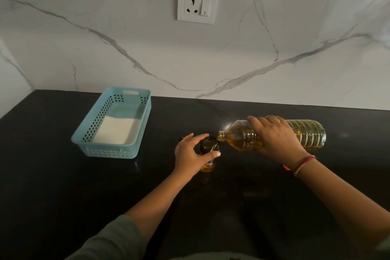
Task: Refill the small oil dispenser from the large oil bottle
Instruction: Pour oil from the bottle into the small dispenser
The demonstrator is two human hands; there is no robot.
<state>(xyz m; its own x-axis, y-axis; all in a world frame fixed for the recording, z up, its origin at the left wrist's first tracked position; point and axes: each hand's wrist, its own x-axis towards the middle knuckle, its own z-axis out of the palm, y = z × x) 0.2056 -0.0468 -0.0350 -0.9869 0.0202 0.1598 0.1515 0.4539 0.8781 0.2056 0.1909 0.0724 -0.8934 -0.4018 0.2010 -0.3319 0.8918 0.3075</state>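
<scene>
Right hand [276, 138] wrapped over bottle [308, 135] mid-body, fingers curled round ribs. Bottle tipped near flat, mouth just above dispenser [210, 144] rim, so oil [238, 142] pools at neck and thin stream drops in. Left hand [193, 154] curled round dispenser's upper part, steadying it upright on counter [63, 175], likely against tipping. Dispenser between hands, some oil at its bottom. Basket [109, 151] well apart at left, white sheet [118, 131] inside. Socket [197, 4] on wall. No brand, label or writing readable anywhere.

Golden oil bottle [306, 135], light-blue perforated basket [118, 152], black counter [63, 186], grey-veined white wall [105, 48].
</scene>
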